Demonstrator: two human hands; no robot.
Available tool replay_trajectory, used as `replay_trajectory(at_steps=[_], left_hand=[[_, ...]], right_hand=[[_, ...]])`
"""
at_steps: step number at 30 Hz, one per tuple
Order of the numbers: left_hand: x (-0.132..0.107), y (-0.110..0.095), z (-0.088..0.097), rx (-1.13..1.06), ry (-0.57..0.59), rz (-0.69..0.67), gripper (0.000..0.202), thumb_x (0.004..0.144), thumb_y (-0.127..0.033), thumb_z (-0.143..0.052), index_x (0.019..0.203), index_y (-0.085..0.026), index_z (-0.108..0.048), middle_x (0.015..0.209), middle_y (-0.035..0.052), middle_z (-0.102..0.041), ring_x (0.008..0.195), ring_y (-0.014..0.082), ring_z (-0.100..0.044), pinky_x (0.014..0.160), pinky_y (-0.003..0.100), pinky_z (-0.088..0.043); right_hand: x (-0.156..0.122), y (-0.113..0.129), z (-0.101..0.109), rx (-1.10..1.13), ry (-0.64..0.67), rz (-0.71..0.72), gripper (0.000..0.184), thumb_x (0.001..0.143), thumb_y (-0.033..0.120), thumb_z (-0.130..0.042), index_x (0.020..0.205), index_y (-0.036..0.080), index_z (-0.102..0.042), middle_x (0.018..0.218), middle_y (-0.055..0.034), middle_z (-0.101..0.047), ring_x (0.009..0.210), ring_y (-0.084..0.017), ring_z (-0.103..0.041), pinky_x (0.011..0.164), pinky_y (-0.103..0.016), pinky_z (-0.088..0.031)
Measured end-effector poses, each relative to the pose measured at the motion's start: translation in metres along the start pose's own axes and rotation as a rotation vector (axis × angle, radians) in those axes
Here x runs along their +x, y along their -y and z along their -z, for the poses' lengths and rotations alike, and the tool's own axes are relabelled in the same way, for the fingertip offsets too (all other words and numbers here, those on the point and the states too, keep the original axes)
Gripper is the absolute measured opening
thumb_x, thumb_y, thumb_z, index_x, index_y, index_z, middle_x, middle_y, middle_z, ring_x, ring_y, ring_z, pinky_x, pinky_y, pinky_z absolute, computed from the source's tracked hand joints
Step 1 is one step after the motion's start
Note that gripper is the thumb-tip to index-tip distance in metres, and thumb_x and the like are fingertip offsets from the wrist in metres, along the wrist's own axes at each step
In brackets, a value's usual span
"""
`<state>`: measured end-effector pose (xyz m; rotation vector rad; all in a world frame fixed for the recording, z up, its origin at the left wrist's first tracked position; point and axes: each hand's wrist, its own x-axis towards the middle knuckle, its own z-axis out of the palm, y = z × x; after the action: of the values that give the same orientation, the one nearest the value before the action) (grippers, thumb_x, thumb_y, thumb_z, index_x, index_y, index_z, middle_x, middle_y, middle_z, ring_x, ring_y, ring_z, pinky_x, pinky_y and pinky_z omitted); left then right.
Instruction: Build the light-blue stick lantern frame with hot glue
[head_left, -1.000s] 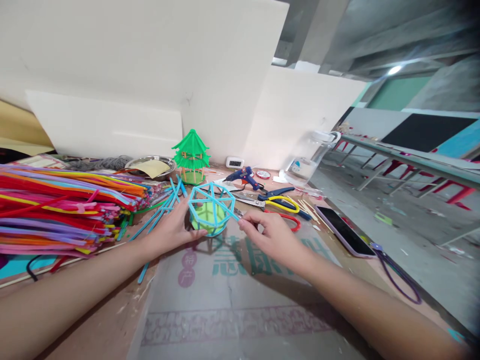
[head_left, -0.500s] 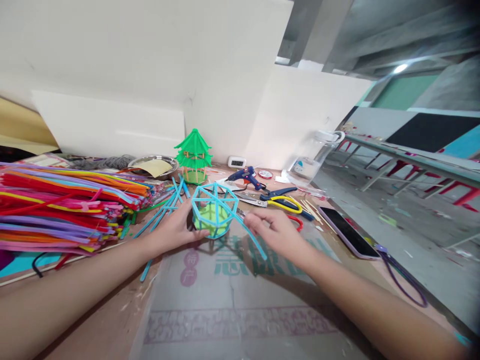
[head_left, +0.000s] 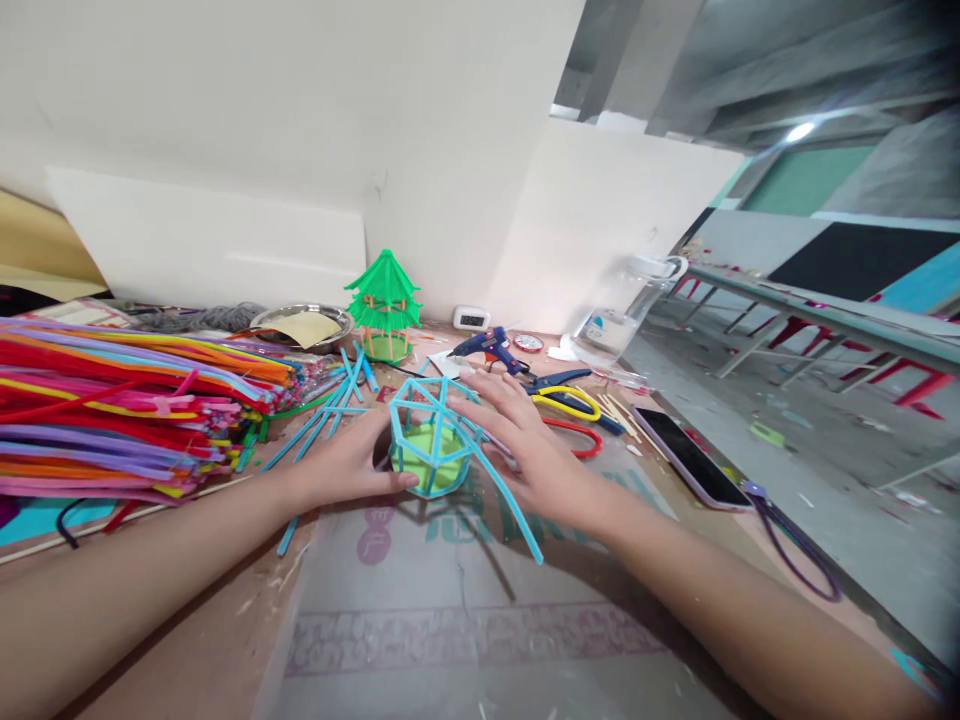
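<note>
A small cage of light-blue pipe cleaners [head_left: 431, 430] with a green base inside sits on the table in front of me. My left hand [head_left: 341, 465] grips its left side, thumb under the lower edge. My right hand [head_left: 525, 450] lies just right of the cage with fingers stretched out and spread, reaching past it toward the tools. A loose blue pipe cleaner [head_left: 510, 505] sticks out from the cage, running down under my right hand.
A big pile of coloured pipe cleaners [head_left: 127, 400] fills the left. Behind stand a green pagoda model [head_left: 384, 300], a metal dish [head_left: 304, 325], a blue glue gun [head_left: 487, 348], yellow-handled pliers [head_left: 566, 400] and red scissors [head_left: 574, 432]. A phone [head_left: 686, 458] lies right, near the table edge.
My right hand let go of its pinch on the blue pipe cleaner and opened, moving forward past the cage. The loose pipe cleaner now hangs further out. My left hand stays on the cage.
</note>
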<state>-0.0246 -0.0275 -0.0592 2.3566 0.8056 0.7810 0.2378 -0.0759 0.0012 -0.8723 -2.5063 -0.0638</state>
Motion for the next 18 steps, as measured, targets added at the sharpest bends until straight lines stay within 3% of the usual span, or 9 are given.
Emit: replay_trajectory(at_steps=[8,14,18], left_hand=[[0.0022,-0.0072,0.0014,0.015,-0.041,-0.039,0.08,0.078,-0.044,-0.071,0.145,-0.024,-0.033,0.144,0.0122,-0.048,0.135,0.0344,-0.042,0.113,0.051,-0.034],[0.0015,-0.0066,0.0013,0.017,-0.024,-0.015,0.07,0.077,-0.045,-0.072,0.137,-0.024,-0.043,0.136,0.0101,-0.055,0.124,0.0325,-0.053,0.106,0.048,-0.043],[0.0025,-0.0055,0.0009,0.001,-0.055,0.01,0.066,0.081,-0.046,-0.069,0.136,-0.022,-0.042,0.133,0.0106,-0.056,0.121,0.0306,-0.055,0.104,0.045,-0.044]], right_hand=[[0.0034,-0.0016,-0.0039,0.073,0.025,-0.034,0.06,0.086,0.007,-0.049,0.142,0.03,-0.041,0.16,-0.0079,-0.023,0.149,-0.026,-0.016,0.119,-0.057,-0.016],[0.0036,-0.0003,-0.0022,0.117,0.034,-0.059,0.061,0.088,0.006,-0.045,0.144,0.026,-0.036,0.16,-0.0098,-0.023,0.149,-0.025,-0.016,0.119,-0.054,-0.018],[0.002,-0.002,-0.0073,0.217,-0.104,-0.11,0.055,0.092,0.01,-0.043,0.144,0.025,-0.035,0.155,-0.0108,-0.032,0.145,-0.023,-0.026,0.118,-0.049,-0.024]])
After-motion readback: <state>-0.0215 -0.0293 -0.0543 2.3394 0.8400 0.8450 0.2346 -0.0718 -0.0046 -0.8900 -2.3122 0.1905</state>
